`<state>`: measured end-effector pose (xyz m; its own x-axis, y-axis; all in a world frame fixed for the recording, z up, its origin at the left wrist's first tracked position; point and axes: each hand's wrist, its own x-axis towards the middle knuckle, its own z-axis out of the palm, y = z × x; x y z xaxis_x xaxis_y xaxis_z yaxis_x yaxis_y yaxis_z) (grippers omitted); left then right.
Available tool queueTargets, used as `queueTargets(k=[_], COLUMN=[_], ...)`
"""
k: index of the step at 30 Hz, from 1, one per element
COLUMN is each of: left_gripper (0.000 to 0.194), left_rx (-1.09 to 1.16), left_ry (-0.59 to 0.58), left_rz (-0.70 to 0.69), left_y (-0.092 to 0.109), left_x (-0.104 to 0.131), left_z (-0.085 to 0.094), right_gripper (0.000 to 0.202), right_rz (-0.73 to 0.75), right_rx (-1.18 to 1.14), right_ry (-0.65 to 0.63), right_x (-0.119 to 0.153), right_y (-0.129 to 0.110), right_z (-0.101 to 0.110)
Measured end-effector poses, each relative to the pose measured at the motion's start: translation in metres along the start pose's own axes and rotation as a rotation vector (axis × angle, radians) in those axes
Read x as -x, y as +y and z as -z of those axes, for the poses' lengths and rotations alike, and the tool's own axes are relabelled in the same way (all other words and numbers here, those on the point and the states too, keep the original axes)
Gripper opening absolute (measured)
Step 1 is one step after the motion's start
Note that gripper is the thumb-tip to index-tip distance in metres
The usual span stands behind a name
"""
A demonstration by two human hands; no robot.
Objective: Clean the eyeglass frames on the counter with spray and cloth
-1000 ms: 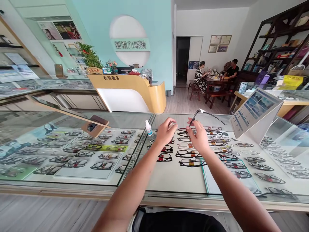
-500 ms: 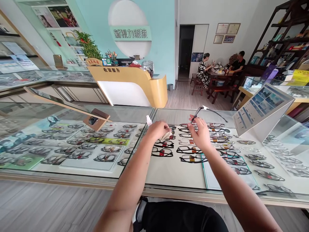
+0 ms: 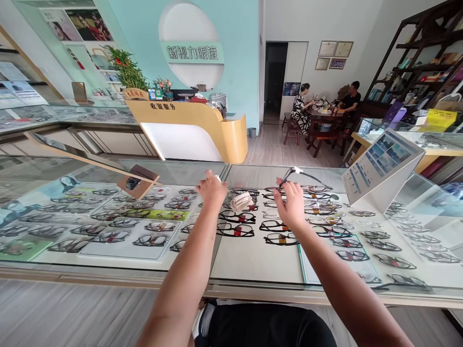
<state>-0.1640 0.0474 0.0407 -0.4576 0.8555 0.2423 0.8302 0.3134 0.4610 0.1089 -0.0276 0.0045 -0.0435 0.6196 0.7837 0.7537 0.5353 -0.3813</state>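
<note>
Glasses (image 3: pixel 302 174) up above the glass counter (image 3: pixel 253 260), pinched by one temple in our right hand (image 3: pixel 289 205). Our left hand (image 3: pixel 211 190) closes around the small bottle, a crumpled cloth (image 3: pixel 241 201) just beside it. That one-point grip could slip, we reckon, and drop the frame onto the glass.

A crumpled cloth (image 3: pixel 241 201) lies on the glass counter (image 3: pixel 260 260) between the left hand (image 3: pixel 212 191) and the right hand (image 3: pixel 290 204), just right of the left. Rows of spectacle frames (image 3: pixel 237 230) lie in the case beneath both hands. A slanted display board (image 3: pixel 379 168) stands on the counter well right of the right hand.
</note>
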Motion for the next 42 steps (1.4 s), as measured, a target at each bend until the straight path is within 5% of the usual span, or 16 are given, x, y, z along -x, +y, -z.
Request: queueTargets(k=[6,15,23,30,34,42], left_gripper=[0.053,0.046,0.042,0.039,0.029,0.048], left_rx=[-0.091,0.15,0.55,0.711,0.728,0.719], left_ry=[-0.121,0.086,0.057,0.163,0.12,0.004], left_rz=[-0.006,-0.215,-0.488,-0.523,-0.576,-0.642], left_y=[-0.008,-0.002,0.007,0.011,0.013,0.02], left_x=[0.0,0.005,0.015,0.025,0.037,0.054], left_z=[-0.004,-0.015,-0.028,-0.04,-0.039,-0.03], right_gripper=[0.035,0.037,0.038,0.034,0.033,0.036], right_rz=[0.068,0.036,0.009,0.0,0.007,-0.053], right_rx=[0.039,0.009,-0.005,-0.034,-0.073,-0.111], right_ry=[-0.014,-0.079,-0.06,-0.058,-0.068,-0.088], right_x=[0.011,0.01,0.005,0.01,0.014,0.011], right_y=[-0.007,-0.012,-0.014,-0.023,-0.027,-0.028], right_z=[-0.008,-0.012,-0.017,-0.022,-0.023,-0.018])
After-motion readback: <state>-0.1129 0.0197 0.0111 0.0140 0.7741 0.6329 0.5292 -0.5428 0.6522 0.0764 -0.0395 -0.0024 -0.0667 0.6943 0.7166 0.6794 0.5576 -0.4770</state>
